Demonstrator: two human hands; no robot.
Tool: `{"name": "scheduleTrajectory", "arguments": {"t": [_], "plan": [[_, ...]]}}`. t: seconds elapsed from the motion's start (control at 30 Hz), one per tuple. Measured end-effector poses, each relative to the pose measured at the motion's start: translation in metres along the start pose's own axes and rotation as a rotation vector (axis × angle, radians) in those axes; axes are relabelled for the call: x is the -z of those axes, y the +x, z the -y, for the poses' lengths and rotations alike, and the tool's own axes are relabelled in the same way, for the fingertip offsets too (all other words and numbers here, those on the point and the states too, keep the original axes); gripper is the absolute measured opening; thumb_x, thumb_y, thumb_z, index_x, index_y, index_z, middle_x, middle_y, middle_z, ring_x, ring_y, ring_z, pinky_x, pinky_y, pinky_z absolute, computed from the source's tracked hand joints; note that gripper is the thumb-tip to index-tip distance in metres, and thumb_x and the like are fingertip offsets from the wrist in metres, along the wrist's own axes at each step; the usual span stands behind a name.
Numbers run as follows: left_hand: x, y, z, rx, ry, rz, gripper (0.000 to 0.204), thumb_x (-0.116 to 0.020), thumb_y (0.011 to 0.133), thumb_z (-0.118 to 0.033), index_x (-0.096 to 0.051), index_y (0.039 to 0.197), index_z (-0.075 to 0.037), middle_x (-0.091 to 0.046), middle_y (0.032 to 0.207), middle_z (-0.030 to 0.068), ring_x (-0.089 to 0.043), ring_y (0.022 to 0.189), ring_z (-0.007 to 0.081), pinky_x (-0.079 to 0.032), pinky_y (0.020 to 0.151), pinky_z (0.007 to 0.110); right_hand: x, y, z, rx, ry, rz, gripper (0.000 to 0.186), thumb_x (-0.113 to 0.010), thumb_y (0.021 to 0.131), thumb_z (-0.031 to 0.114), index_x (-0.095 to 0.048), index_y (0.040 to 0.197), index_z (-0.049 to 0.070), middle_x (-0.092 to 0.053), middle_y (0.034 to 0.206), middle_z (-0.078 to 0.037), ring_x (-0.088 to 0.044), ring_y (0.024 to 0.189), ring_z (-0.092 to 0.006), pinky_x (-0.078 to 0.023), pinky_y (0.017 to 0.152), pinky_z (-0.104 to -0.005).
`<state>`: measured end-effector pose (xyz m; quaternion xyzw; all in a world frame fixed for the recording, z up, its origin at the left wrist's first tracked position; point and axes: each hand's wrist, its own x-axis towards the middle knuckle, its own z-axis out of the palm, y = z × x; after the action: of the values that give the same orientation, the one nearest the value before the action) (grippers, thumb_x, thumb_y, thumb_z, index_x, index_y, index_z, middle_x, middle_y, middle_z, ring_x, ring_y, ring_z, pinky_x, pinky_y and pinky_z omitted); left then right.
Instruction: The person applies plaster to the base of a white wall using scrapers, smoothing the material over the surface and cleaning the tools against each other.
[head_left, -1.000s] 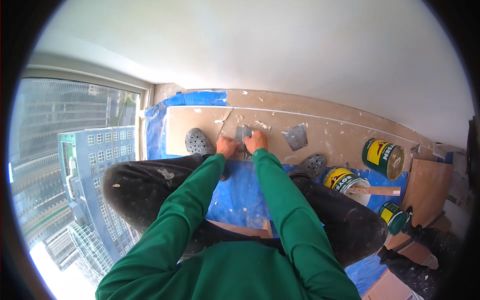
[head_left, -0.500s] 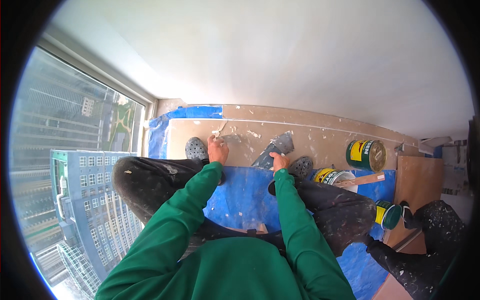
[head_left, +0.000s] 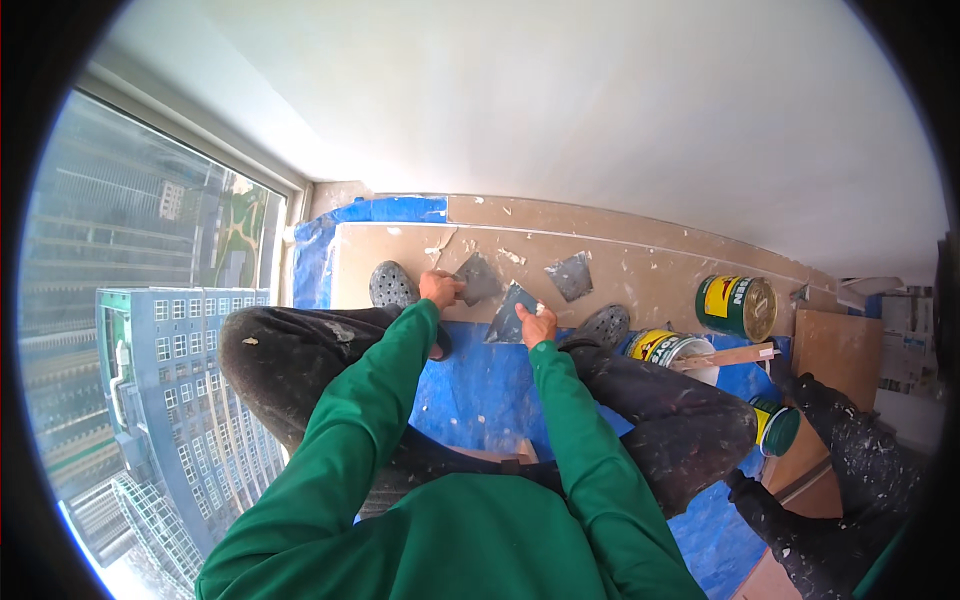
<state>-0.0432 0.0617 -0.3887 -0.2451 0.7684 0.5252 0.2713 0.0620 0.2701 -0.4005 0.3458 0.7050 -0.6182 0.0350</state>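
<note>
Dark plate [head_left: 509, 314] juts left, pinched by right grip [head_left: 538, 325]; left grip [head_left: 441, 288] pinches grey plate [head_left: 481, 278].

There are two bare hands, a left hand [head_left: 440, 288] and a right hand [head_left: 538, 325], and two green sleeves, one on the left [head_left: 365, 395] and one on the right [head_left: 590, 430]. Flat grey plates number three: a left plate [head_left: 481, 279], a middle plate [head_left: 509, 314] and a right plate [head_left: 571, 275]. Labelled cans come to three: a lidded can [head_left: 728, 307], an open can [head_left: 655, 346] and a small can [head_left: 778, 430]. One wooden stick [head_left: 728, 356], two perforated grey clogs, left clog [head_left: 393, 284] and right clog [head_left: 606, 327], one window [head_left: 180, 200] and one other person [head_left: 860, 480] complete the count.
</note>
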Motion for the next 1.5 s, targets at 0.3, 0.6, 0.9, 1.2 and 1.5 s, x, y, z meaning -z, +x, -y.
{"name": "scheduleTrajectory", "arguments": {"t": [0.3,0.6,0.9,1.2,1.5], "plan": [[-0.008,0.02,0.023,-0.038,0.383,-0.2,0.026,-0.074,0.067,-0.02,-0.066,0.069,0.004,-0.066,0.067,0.0169,-0.066,0.058,0.0236,-0.053,0.058,0.035,-0.041,-0.008,0.0,0.097,-0.431,-0.182,0.042,-0.07,0.076,0.022,-0.062,0.108,-0.003,-0.066,0.097,-0.022,-0.062,0.093,-0.0369,-0.046,0.086,-0.0402],[-0.017,0.023,0.012,-0.05,0.58,-0.2,0.036,-0.075,0.062,-0.024,-0.067,0.082,0.005,-0.065,0.089,0.0259,-0.064,0.085,0.0395,-0.051,0.077,0.044,-0.089,0.05,0.063,0.11,-0.611,0.045,0.042,-0.065,0.076,0.025,-0.063,0.108,-0.003,-0.064,0.099,-0.027,-0.061,0.096,-0.04,-0.048,0.086,-0.0426],[-0.003,0.018,-0.001,0.1,0.373,-0.094,0.029,-0.076,0.062,-0.022,-0.067,0.067,0.004,-0.066,0.068,0.0199,-0.067,0.071,0.0319,-0.052,0.071,0.04,-0.064,0.034,0.043,0.143,-0.547,0.068,0.044,-0.065,0.075,0.025,-0.062,0.107,-0.006,-0.064,0.097,-0.027,-0.062,0.093,-0.0391,-0.048,0.086,-0.0406],[0.009,0.008,-0.003,-0.029,0.173,0.032,0.017,-0.074,0.072,-0.015,-0.068,0.073,0.001,-0.066,0.065,0.0112,-0.066,0.058,0.0182,-0.053,0.055,0.033,-0.061,0.062,0.088,0.211,-0.556,0.12,0.033,-0.07,0.075,0.027,-0.067,0.092,-0.001,-0.066,0.077,-0.022,-0.064,0.077,-0.0364,-0.048,0.072,-0.0409],[0.003,-0.039,-0.059,0.138,-0.592,0.351,0.019,-0.066,0.079,-0.01,-0.061,0.096,-0.003,-0.062,0.089,0.0077,-0.06,0.077,0.021,-0.049,0.068,0.037,0.045,0.025,0.101,0.02,0.317,-0.23,0.036,-0.07,0.082,0.026,-0.065,0.096,-0.007,-0.065,0.093,-0.011,-0.057,0.079,-0.0207,-0.045,0.072,-0.0366]]}}
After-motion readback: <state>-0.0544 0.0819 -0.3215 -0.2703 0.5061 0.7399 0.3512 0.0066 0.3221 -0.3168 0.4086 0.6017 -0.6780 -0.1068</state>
